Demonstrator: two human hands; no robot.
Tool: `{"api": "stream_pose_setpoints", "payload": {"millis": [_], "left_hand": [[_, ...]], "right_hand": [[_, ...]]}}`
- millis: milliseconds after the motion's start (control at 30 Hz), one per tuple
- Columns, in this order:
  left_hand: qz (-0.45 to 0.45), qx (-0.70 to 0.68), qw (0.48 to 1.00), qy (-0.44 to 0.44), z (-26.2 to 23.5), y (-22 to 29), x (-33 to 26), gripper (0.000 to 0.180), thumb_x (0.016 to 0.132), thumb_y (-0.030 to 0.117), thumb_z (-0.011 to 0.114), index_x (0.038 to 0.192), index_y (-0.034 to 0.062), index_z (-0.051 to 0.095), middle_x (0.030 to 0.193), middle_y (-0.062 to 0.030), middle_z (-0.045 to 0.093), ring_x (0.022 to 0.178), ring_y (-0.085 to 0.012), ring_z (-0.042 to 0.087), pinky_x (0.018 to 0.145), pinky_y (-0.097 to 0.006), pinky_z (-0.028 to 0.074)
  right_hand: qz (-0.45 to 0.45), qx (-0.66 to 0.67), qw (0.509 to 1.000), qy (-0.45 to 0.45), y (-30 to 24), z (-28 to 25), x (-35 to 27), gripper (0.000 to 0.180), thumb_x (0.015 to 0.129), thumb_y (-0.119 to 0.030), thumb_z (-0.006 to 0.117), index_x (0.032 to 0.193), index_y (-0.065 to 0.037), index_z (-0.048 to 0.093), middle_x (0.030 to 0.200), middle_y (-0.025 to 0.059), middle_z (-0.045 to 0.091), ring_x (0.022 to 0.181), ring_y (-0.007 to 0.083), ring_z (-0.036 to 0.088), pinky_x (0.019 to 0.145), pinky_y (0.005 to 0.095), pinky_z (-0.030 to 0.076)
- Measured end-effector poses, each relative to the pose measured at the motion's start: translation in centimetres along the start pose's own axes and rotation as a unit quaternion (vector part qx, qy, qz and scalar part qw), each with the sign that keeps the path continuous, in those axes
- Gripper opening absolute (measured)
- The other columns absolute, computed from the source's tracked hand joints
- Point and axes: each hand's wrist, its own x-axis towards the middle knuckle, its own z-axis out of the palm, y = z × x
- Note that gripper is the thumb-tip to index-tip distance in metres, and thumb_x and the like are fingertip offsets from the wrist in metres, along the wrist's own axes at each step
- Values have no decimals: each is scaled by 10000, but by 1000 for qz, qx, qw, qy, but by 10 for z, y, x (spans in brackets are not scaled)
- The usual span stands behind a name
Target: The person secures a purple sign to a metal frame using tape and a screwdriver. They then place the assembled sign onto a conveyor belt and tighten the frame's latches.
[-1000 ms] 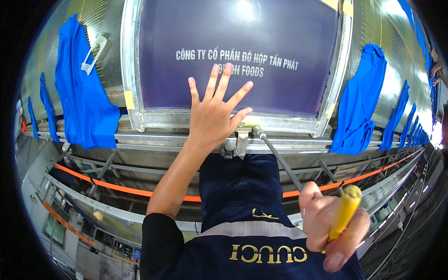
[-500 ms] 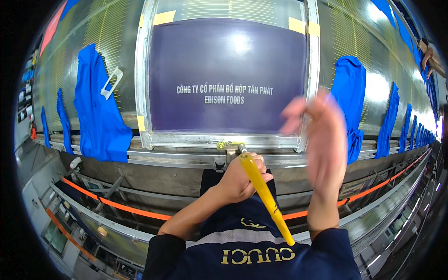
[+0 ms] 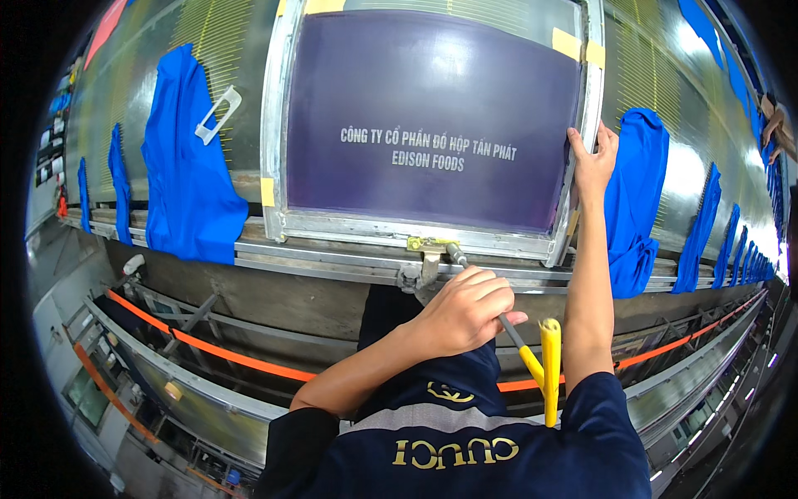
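Note:
My left hand (image 3: 470, 312) is wrapped round the grey shaft of a T-handle socket wrench (image 3: 549, 358) with a yellow crossbar. Its socket end meets the bolt of a metal clamp (image 3: 431, 258) on the rail, below the near bar of a screen-printing frame (image 3: 416, 226). The frame holds a dark purple screen with white lettering and yellow tape at its corners. At the frame's right side bar, my right hand (image 3: 595, 170) grips with the thumb on the inner side and the fingers over the outer edge.
Blue fabric pieces (image 3: 187, 166) lie on the long printing table at left, and more blue fabric (image 3: 638, 200) at right. A white plastic piece with a cut-out (image 3: 219, 115) rests on the left fabric. A metal rail (image 3: 349, 262) runs along the table's near edge. Another person's hand (image 3: 777, 129) shows far right.
My right hand has gone from a blurred swing above the wrench to the frame's right bar. The wrench handle has turned, with my left hand still on its shaft. The view has shifted.

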Motion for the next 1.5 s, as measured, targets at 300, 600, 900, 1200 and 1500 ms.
{"api": "stream_pose_setpoints", "payload": {"millis": [300, 600, 900, 1200, 1500], "left_hand": [[-23, -3, 1000, -4, 1, -4, 6, 306, 839, 191, 766, 756, 60, 502, 722, -76, 529, 702, -296, 543, 674, -397, 406], [-80, 9, 995, -54, -2, 0, 14, 230, 908, 173, 677, 795, 50, 518, 767, -112, 565, 769, -321, 578, 732, -418, 428], [-55, 19, 998, -26, -2, -5, 11, 171, 855, 108, 677, 816, 41, 525, 783, -126, 575, 805, -346, 590, 748, -446, 446], [-45, -33, 997, -58, -10, -3, 6, 165, 820, 12, 631, 962, 23, 548, 935, -179, 618, 936, -405, 610, 802, -490, 478], [-64, -22, 994, -91, -24, -15, -6, 350, 848, 101, 724, 1152, 27, 568, 1167, -198, 626, 1126, -407, 590, 968, -454, 479]], "right_hand": [[-23, -72, 997, -12, 5, 3, -1, 619, 853, -367, 798, 1290, 34, 621, 1152, 154, 562, 1077, 283, 559, 959, 366, 451], [-17, -91, 996, -10, -1, 10, -5, 732, 846, -415, 792, 1390, 9, 549, 1184, 190, 523, 1134, 337, 504, 1011, 419, 412], [-187, 67, 979, -39, -95, -64, -33, 667, 830, -117, 775, 1443, -78, 514, 1328, 194, 542, 1221, 339, 545, 1072, 422, 413], [-684, -135, 602, -389, -267, -202, -21, 387, 931, -212, 553, 1312, -140, 550, 1469, 77, 520, 1400, 247, 466, 1223, 502, 306], [-788, -22, 398, -469, -326, -150, 12, 409, 914, -491, 560, 980, -89, 597, 994, 81, 604, 1054, 282, 609, 1115, 496, 417]]}}
